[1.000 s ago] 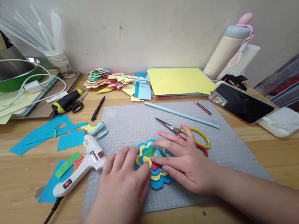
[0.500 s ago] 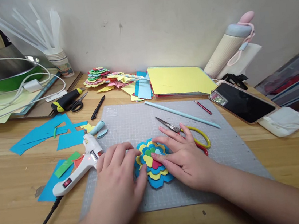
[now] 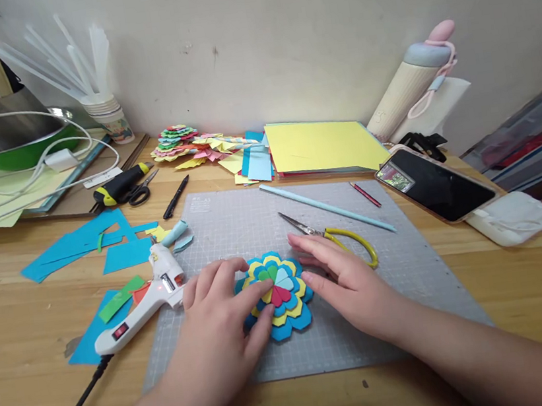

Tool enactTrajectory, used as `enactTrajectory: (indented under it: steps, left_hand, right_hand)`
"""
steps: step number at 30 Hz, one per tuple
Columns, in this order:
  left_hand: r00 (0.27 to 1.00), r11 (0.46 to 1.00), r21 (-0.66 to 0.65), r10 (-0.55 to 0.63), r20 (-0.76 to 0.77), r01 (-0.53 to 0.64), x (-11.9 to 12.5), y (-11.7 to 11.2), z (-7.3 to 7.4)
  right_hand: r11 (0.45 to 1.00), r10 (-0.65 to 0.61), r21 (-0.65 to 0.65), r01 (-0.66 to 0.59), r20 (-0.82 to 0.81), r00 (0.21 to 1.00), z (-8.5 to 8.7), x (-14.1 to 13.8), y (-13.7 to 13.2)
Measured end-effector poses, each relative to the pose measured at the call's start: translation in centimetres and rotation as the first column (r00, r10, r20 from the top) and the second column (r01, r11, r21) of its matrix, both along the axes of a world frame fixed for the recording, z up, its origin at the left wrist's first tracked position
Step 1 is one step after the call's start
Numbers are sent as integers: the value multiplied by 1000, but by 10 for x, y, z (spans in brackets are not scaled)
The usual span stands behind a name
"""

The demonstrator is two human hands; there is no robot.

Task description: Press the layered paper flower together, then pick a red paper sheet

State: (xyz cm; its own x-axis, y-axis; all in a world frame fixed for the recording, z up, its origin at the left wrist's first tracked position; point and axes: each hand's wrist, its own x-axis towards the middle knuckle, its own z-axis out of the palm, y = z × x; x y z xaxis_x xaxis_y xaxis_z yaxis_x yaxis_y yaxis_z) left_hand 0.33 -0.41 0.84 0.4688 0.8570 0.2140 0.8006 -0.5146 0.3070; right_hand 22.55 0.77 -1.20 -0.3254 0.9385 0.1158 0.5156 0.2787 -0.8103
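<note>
A layered paper flower (image 3: 282,312) in blue and yellow lies flat on the grey cutting mat (image 3: 369,343). Green, light blue, red and yellow heart-shaped petals form its centre. My left hand (image 3: 222,309) rests over the flower's left side, its fingers apart and the index fingertip on the yellow centre petal. At the flower's right edge is my right hand (image 3: 346,283), fingers stretched out and thumb by the outer petals. Scissors (image 3: 355,238) with yellow handles lie just beyond the right hand, which partly hides them.
A white glue gun (image 3: 141,320) with a black cord lies left, among blue paper scraps (image 3: 77,245). A pale blue paper stick (image 3: 325,202) and a dark red pencil (image 3: 366,194) lie on the mat. Behind are a yellow paper stack (image 3: 323,146) and a phone (image 3: 436,184).
My right hand has lifted its index finger off the flower's centre and drawn to the right edge. My left index finger now reaches onto the centre. The flower shows more fully.
</note>
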Motion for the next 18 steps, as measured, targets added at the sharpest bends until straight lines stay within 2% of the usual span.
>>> enactTrajectory:
  steps: [3,6,8,11,13,16,18]
  left_hand:
    - [1000,1000,0,28,13,-28,0,1,0]
    - [990,989,53,139,-6,-139,1,4,0]
    - [977,977,80,205,-61,-200,3,6,1]
    - [966,974,60,223,-132,-217,5,10,1]
    - [968,974,29,225,-114,-223,4,11,0]
    - [974,972,-57,227,7,-226,1,12,0]
    - [965,960,-191,229,125,-203,-2,11,2]
  right_hand:
    - [999,35,-10,-34,155,987,2,-1,-4]
    - [998,57,20,-66,286,957,6,-2,-5]
    - [996,73,29,-86,304,950,8,-4,-4]
    - [994,102,10,-108,259,961,10,-5,-4]
    - [992,127,-6,-128,189,974,11,-6,-5]
    - [981,194,20,-195,52,980,10,-5,-7]
    - [969,237,80,-234,-35,971,8,-3,-8]
